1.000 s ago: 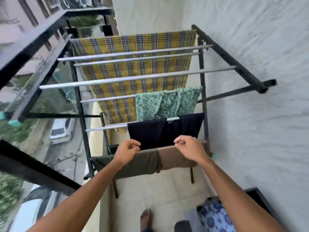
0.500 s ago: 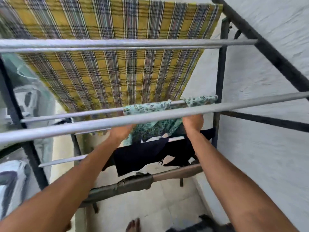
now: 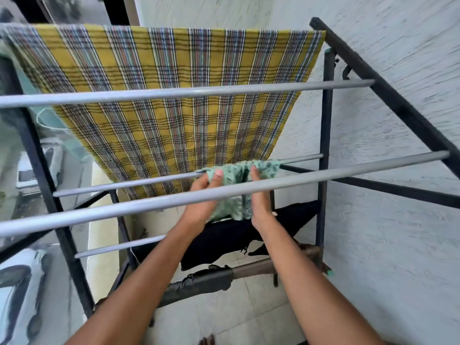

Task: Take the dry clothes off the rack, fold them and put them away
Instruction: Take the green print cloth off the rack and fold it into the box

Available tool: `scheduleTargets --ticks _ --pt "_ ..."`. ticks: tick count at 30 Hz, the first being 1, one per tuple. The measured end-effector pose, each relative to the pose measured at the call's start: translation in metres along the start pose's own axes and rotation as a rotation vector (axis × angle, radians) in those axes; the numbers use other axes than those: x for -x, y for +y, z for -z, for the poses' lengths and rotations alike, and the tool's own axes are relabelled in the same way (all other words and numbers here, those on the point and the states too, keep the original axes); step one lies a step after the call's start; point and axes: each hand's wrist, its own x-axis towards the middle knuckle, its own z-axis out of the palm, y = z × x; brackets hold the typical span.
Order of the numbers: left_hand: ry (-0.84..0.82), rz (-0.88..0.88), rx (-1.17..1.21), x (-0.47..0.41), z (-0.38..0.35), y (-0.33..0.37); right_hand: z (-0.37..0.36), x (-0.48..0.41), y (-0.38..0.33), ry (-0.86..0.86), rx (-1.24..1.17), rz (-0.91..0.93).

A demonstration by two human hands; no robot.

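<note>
1. Both hands reached under the front rail (image 3: pixel 149 202) of the rack (image 3: pixel 326 120). The left hand (image 3: pixel 202 189) pinched the green cloth (image 3: pixel 236 173) between thumb and fingers, and the right hand (image 3: pixel 258 192) was closed round its bunched middle. The cloth hung over a middle rail, just in front of the plaid sheet (image 3: pixel 174 58).
2. Pulled straight back, the cloth could have snagged on the front rail, since both hands lay beneath it.
3. The bunched fabric looked thin. A loose hold could have let it slip onto the black garment (image 3: pixel 224 235) hanging just below.
4. A sharp tug might have rocked the rack or dragged the plaid sheet. Whether cloth and sheet touched could not be told.
5. The left side was open to the street, with a car (image 3: pixel 27 168) below. A cloth swung that way could have gone over.
</note>
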Motion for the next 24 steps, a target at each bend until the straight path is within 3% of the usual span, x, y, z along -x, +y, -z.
scheduleTargets --ticks 3,5,8,10,16,19,21,24 --pt "-0.139 0.168 0.132 0.017 -0.016 0.007 0.002 0.020 -0.011 -0.290 -0.129 -0.206" --pt "-0.200 0.251 0.292 0.036 -0.014 0.013 0.014 0.035 -0.016 -0.432 -0.245 -0.221" --pt "-0.274 0.326 0.456 0.052 -0.003 0.013 0.019 0.047 -0.030 -0.536 -0.323 -0.072" --pt "-0.232 0.344 0.590 0.073 0.003 0.012 0.020 0.083 -0.046 -0.578 -0.286 0.019" --pt "-0.054 0.387 0.900 0.126 0.009 0.026 0.063 0.213 -0.032 -0.749 0.123 0.275" --pt "-0.038 0.289 0.780 0.150 -0.002 0.049 0.095 0.270 -0.001 -0.937 0.442 0.265" --pt "-0.017 0.314 0.441 0.170 -0.022 0.060 0.113 0.287 0.024 -0.989 0.603 0.213" --pt "-0.085 0.433 0.129 0.208 -0.044 0.048 0.144 0.284 0.066 -0.970 0.560 0.085"
